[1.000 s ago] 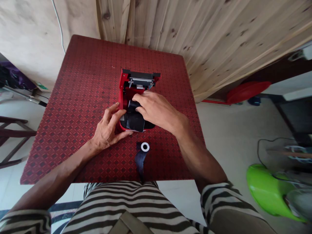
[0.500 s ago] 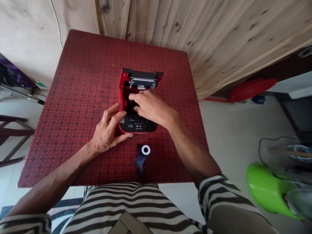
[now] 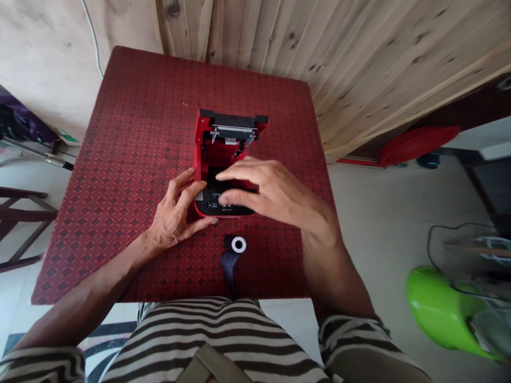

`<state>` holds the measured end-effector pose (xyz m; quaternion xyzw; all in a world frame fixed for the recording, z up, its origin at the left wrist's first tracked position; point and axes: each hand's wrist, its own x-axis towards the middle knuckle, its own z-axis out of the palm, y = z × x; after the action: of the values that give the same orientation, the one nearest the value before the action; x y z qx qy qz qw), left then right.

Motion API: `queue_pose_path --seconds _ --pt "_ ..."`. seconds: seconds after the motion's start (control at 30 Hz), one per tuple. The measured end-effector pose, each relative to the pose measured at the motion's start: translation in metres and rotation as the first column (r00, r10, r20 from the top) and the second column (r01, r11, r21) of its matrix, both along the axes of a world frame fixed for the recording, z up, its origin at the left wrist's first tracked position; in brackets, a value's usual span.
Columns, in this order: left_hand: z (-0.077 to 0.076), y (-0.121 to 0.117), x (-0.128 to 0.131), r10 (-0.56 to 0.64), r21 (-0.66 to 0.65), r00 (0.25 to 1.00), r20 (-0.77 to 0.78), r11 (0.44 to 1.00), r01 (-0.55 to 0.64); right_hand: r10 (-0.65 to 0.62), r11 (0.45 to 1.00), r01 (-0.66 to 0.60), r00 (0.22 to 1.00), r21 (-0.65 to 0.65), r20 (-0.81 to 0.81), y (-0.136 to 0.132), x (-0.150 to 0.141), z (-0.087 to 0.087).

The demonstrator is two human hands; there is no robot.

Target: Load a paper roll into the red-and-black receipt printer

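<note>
A small red and black printer (image 3: 221,204) stands on the table with its lid (image 3: 229,125) raised. My left hand (image 3: 178,213) grips its near left corner, the thumb along the front and the fingers at the side and top edge. Above the printer's right side hovers my right hand (image 3: 275,194), thumb and fingers apart, holding nothing. It covers part of the front panel and the dark well, whose contents I cannot make out. Close in front of the printer lies a ribbon roll (image 3: 238,244) with a white core, its dark strip (image 3: 229,264) trailing toward the near table edge.
The table (image 3: 131,159) has a red patterned cover. Wooden planks (image 3: 255,37) rise behind it. A dark wooden stool (image 3: 24,215) stands on the left. To the right are a bright green container (image 3: 435,308) and a red round object (image 3: 419,144).
My right hand pushed a black roll down into the printer's well, then opened and drew back up and right without it. My left hand has stayed on the printer.
</note>
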<state>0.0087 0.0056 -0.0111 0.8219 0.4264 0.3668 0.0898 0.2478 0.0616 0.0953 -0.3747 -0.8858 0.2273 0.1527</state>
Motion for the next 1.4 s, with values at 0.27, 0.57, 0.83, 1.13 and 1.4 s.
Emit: queue_pose_path --seconds 0.27,0.57,0.83,1.13,1.4 --pt "0.009 -0.002 -0.006 -0.037 -0.062 0.996 0.077 0.997 0.041 -0.131 0.974 0.167 0.966 0.151 -0.225 -0.032 0.005 -0.031" --pt "0.093 0.066 -0.024 0.084 0.061 0.996 0.033 0.994 -0.086 -0.159 0.881 0.277 0.937 0.383 -0.310 -0.056 0.001 -0.042" --pt "0.098 0.109 0.005 -0.062 -0.066 0.993 -0.096 0.996 0.055 -0.192 0.843 0.304 0.941 0.444 -0.278 -0.059 -0.002 -0.048" --pt "0.067 0.041 -0.004 -0.158 -0.122 0.987 -0.025 0.981 0.154 -0.232 0.834 0.352 0.922 0.424 -0.310 -0.064 -0.007 -0.055" --pt "0.041 0.037 -0.012 -0.269 0.047 0.958 -0.094 0.960 0.274 -0.212 0.766 0.370 0.917 0.525 -0.337 -0.062 -0.010 -0.055"
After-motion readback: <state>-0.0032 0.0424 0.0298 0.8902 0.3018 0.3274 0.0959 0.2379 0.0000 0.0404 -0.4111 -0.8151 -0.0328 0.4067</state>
